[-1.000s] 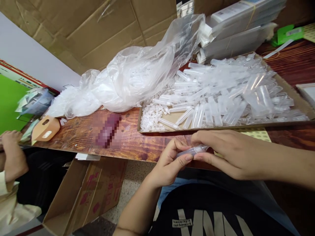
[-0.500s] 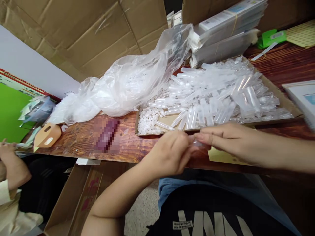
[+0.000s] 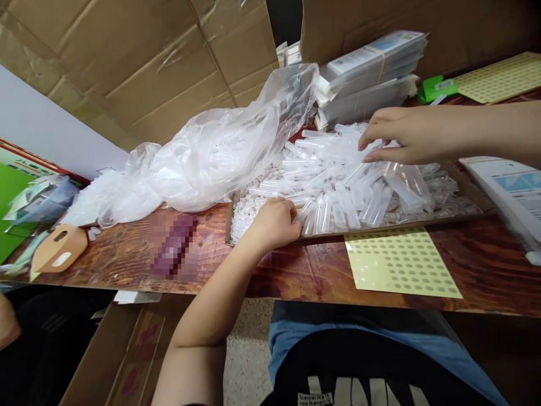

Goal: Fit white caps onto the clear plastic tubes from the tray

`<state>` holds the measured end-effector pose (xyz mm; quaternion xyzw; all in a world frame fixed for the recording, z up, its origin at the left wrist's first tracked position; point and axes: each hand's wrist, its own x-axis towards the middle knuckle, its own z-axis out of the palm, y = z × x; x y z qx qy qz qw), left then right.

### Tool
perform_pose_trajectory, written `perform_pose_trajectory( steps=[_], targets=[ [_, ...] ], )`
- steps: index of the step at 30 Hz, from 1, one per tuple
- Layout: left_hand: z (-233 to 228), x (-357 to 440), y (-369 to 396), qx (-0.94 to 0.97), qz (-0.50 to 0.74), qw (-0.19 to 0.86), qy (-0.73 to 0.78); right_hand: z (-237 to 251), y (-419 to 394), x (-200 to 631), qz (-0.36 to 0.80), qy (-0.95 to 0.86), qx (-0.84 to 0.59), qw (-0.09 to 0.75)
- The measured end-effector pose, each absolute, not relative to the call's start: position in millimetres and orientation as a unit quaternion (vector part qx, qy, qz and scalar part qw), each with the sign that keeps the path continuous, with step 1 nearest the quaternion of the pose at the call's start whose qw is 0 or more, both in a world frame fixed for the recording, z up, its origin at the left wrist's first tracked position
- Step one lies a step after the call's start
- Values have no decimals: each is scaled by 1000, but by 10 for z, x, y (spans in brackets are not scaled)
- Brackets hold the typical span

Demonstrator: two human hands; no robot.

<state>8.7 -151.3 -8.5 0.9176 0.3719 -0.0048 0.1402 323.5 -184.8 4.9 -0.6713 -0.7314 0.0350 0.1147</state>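
Reaching into the cardboard tray of clear tubes on the wooden desk, left hand curled at its near edge, grip contents unclear. Right hand rests fingers loosely open atop the pile; cardboard walls behind, yellow sticker sheet nearby.

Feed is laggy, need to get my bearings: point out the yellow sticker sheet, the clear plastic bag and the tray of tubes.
yellow sticker sheet [image 3: 397,262], head view, middle of the sheet.
clear plastic bag [image 3: 211,152], head view, its bulging middle.
tray of tubes [image 3: 229,223], head view, near-left cardboard rim.
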Motion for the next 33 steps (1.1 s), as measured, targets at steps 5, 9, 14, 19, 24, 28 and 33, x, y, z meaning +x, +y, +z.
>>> perform_pose_trajectory(
  steps=[5, 9, 14, 19, 24, 28, 33],
  targets=[
    [61, -133, -1408, 860, 108, 284, 410, 203, -1824, 2769, -86, -759, -642, 69],
    [153, -485, -1326, 746, 302, 416, 423, 304, -1685, 2321, -132, -828, -537, 91],
    [-14, -757, -1457, 664, 412, 466, 415, 274, -1541, 1636, -21, -906, -422, 6],
    [-398, -663, -1661, 763, 315, 313, 470, 57, -1517, 1233, 20, -919, -392, -41],
    [-552, -622, -1790, 814, 391, 101, 418, 3, -1495, 1201, 15, -904, -427, -19],
    [-450, -690, -2051, 821, 448, 36, 351, 28, -1476, 1202, 11, -906, -424, -6],
    [-450, -742, -2428, 908, 281, 117, 287, -33, -1376, 1198, 15, -905, -424, -36]
  ],
)
